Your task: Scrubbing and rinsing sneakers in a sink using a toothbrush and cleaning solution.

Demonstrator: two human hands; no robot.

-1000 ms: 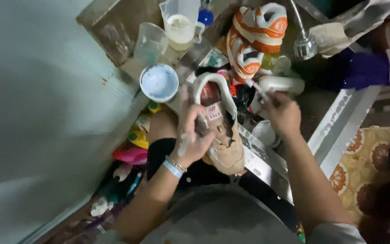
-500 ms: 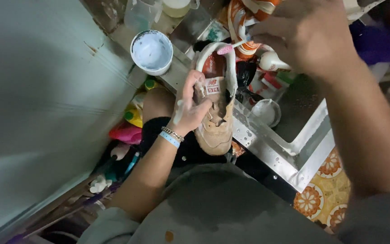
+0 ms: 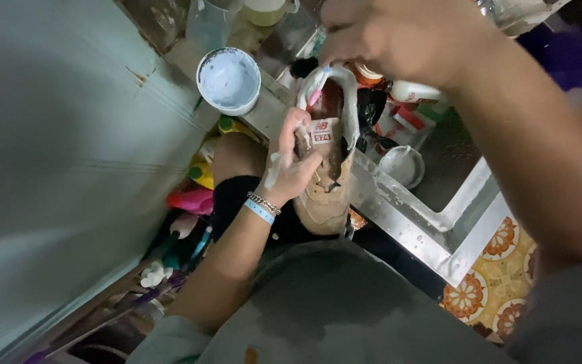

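Observation:
My left hand (image 3: pixel 292 162) grips a tan suede sneaker (image 3: pixel 326 174) by its tongue and side, toe pointing toward me, over the edge of a steel sink (image 3: pixel 439 222). The shoe's white collar is wet and foamy. My right hand (image 3: pixel 392 37) sits close to the camera at the top, pinching a small brush with a pink and blue handle (image 3: pixel 318 91) whose tip is at the sneaker's heel opening. My left wrist carries a blue band and a chain bracelet.
A white bowl of pale paste (image 3: pixel 229 79) stands on the ledge left of the shoe. Bottles and tubs (image 3: pixel 409 111) crowd the sink, with a small round lid (image 3: pixel 402 165) in the basin. Colourful bottles (image 3: pixel 193 195) lie on the floor by the grey wall. Patterned tiles (image 3: pixel 500 283) show at right.
My right hand has risen toward the camera and come over the sneaker's heel with the brush. The view has tilted down, so the orange shoes and jugs at the back left the frame.

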